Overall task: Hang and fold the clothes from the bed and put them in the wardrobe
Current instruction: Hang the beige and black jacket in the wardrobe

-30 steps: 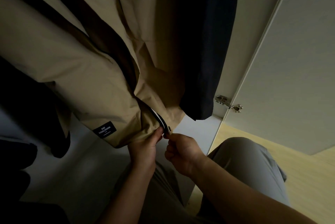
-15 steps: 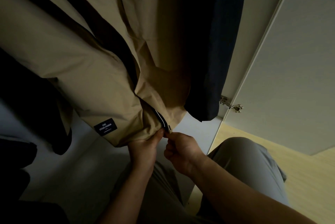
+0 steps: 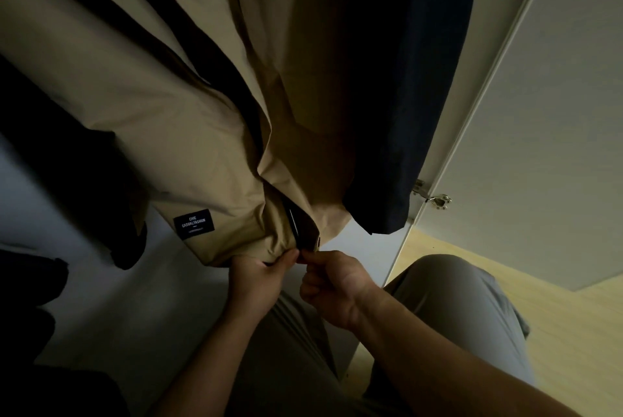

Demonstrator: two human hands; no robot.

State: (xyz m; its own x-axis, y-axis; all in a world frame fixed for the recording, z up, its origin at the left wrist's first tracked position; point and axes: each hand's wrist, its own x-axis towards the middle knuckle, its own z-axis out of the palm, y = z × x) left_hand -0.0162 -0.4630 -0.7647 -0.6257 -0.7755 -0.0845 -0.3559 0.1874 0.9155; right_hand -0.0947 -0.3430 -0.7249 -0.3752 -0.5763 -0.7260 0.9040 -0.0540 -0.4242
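A tan jacket (image 3: 141, 120) hangs inside the wardrobe and fills the upper left of the head view. A black label (image 3: 194, 223) is sewn near its hem. Its dark zipper (image 3: 294, 221) runs down to the bottom edge. My left hand (image 3: 259, 276) pinches the hem on the left side of the zipper. My right hand (image 3: 332, 285) pinches the zipper's lower end on the right side. The two hands touch at the fingertips.
A dark navy garment (image 3: 397, 106) hangs right of the jacket, and black clothing (image 3: 67, 180) hangs at left. The white wardrobe floor (image 3: 111, 308) lies below. The open wardrobe door (image 3: 546, 113) with its metal hinge (image 3: 435, 197) stands at right, over pale wooden flooring (image 3: 580, 332).
The jacket hem and both hands have shifted slightly right and down. The fingertips have closed together at the zipper's bottom end.
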